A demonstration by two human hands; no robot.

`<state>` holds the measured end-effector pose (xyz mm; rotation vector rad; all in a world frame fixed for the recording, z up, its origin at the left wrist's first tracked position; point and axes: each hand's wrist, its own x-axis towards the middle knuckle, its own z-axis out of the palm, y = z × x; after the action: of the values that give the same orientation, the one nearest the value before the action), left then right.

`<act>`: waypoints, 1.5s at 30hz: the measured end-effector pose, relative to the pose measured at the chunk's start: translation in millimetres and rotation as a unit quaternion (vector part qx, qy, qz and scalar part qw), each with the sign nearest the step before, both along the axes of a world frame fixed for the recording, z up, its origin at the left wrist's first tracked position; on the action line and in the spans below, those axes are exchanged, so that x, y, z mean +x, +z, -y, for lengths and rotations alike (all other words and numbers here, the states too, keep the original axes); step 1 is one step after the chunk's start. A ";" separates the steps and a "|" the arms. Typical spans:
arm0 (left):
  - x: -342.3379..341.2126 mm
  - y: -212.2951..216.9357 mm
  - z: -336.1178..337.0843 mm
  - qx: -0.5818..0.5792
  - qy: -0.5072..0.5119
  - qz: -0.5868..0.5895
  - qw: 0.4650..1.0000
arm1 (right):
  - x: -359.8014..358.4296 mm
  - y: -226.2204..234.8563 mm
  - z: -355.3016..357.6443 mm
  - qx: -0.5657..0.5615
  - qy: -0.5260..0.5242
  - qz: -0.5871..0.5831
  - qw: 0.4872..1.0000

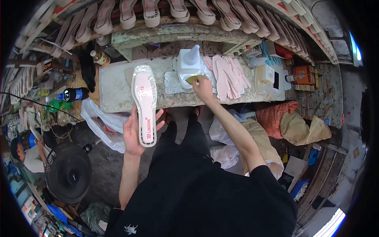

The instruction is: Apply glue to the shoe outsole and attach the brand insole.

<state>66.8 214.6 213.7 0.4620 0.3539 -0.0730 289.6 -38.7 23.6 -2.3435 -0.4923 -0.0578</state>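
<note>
My left hand (pixel 133 136) holds a shoe sole (pixel 145 104), upright over the bench's near edge. A pale pink insole with red print lies on its face, and shiny, wet-looking film shows round its rim. The thumb is at one side, and some fingers stick out past the other. My right hand (pixel 203 87) is closed on a flat yellow-green piece (pixel 191 79), whose exact kind I cannot make out. It touches the front of a cut white plastic jug (pixel 184 67) standing on the bench. To the right lies a loose pile of pale pink insoles (pixel 229 77).
Many soles (pixel 152 14) line a curved rack beyond the bench (pixel 118 85). A white canister (pixel 264 75) stands at the bench's right end. Bottles (pixel 75 94) and a black fan (pixel 68 173) are at left, with another person (pixel 34 158) behind. Sacks (pixel 276 118) lie at right.
</note>
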 end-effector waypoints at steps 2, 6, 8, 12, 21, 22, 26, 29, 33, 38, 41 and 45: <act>3.6 4.9 8.2 -0.010 0.015 0.016 1.000 | 3.8 -16.7 4.1 -0.080 0.032 -0.052 0.995; 31.6 9.9 39.9 -0.022 0.021 0.039 0.999 | -29.4 34.0 3.7 0.041 -0.123 0.055 0.990; 52.6 13.9 67.2 -0.020 0.006 0.082 0.996 | -68.0 90.0 18.6 0.183 -0.088 -0.035 0.979; 100.7 18.7 155.5 -0.010 -0.004 0.136 0.991 | -145.5 182.0 61.3 0.399 0.026 -0.130 0.907; 181.2 51.2 374.5 0.134 -0.093 0.213 0.963 | -105.4 196.8 190.6 0.477 -0.244 0.022 0.844; 190.7 35.5 390.2 0.159 -0.127 0.210 0.956 | -95.6 196.5 214.6 0.521 -0.251 -0.006 0.816; 236.5 19.0 449.5 0.227 -0.257 0.189 0.920 | -32.7 190.4 356.9 0.618 -0.333 -0.015 0.712; 231.7 -13.5 433.6 0.332 -0.326 0.143 0.873 | 31.3 169.8 483.2 0.545 -0.389 0.052 0.741; 204.3 -41.3 385.3 0.476 -0.333 -0.013 0.814 | 152.6 135.1 637.2 0.444 -0.421 0.120 0.782; 120.4 -128.5 276.2 0.576 -0.270 -0.198 0.746 | 345.9 139.8 717.4 0.408 -0.377 0.160 0.816; 45.5 -148.7 237.3 0.657 -0.314 -0.289 0.621 | 440.5 110.0 744.8 0.379 -0.375 0.163 0.831; 53.8 -151.2 249.0 0.716 -0.354 -0.251 0.547 | 502.9 83.1 754.4 0.243 -0.384 0.167 0.875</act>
<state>120.7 -34.4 62.5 2.2850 0.7433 -0.7695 792.5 -793.1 106.7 -1.8824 0.3082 -0.8673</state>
